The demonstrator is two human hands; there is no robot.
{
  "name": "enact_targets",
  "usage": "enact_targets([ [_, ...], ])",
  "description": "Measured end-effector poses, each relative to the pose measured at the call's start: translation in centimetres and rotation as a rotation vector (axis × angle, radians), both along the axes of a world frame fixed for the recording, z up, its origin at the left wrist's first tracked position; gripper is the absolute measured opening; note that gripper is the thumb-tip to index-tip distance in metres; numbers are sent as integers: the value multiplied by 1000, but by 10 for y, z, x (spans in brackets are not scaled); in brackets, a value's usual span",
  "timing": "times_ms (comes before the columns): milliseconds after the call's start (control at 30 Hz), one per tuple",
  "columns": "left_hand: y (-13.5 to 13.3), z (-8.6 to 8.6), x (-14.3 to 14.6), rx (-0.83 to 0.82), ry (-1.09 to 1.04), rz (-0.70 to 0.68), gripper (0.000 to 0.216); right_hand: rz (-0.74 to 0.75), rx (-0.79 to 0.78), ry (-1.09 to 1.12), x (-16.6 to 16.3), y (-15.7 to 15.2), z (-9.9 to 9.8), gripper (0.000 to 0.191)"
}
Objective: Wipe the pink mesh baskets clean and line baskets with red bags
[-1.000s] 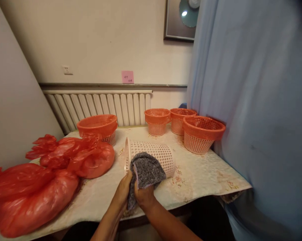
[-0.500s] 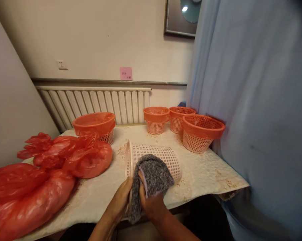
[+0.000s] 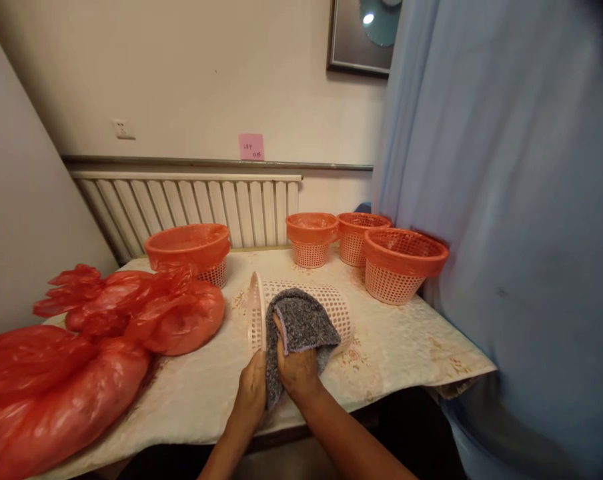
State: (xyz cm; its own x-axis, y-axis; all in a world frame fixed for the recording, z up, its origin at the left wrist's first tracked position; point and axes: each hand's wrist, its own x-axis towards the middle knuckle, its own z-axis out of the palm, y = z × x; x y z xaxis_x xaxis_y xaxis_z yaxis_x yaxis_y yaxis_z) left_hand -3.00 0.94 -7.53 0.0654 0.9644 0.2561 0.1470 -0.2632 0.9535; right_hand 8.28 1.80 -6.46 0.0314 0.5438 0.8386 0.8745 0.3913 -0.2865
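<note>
A pale pink perforated plastic basket (image 3: 326, 297) lies on its side on the table, its open rim turned to the left. My left hand (image 3: 253, 383) is closed on the near part of that rim. A dark grey cloth (image 3: 304, 323) with a purple edge drapes over the basket's near side. My right hand (image 3: 295, 363) is closed on the cloth, partly tucked under its fold, and presses it against the basket wall. The fingertips of both hands are hidden.
Red plastic bags (image 3: 66, 393), full and knotted, fill the table's left side. Behind them stands a basket (image 3: 214, 273) lined with a red bag. Several red-lined baskets (image 3: 391, 280) stand at the back right. A blue curtain (image 3: 506, 200) hangs along the right, and a radiator (image 3: 191, 207) lies behind.
Both hands have shifted slightly up and away from me, with the cloth and basket. The basket's closed end has moved a little left.
</note>
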Motion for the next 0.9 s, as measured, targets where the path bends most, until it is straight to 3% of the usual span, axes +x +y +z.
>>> enact_targets([
  [167,2,-1,-2,96,76,77,41,-13,-23,-79,23,4,-23,45],
  [367,5,2,-4,93,61,89,41,-224,-107,93,88,40,-15,43],
  [533,9,7,1,56,10,75,41,-352,-101,298,117,38,-23,44],
  [700,8,21,3,6,-37,56,42,-387,-105,332,98,23,-28,44],
  [833,4,42,3,-48,-67,8,40,-298,-234,263,60,13,-1,39],
  [900,4,55,4,-37,-42,17,39,-205,-223,187,34,6,14,37],
])
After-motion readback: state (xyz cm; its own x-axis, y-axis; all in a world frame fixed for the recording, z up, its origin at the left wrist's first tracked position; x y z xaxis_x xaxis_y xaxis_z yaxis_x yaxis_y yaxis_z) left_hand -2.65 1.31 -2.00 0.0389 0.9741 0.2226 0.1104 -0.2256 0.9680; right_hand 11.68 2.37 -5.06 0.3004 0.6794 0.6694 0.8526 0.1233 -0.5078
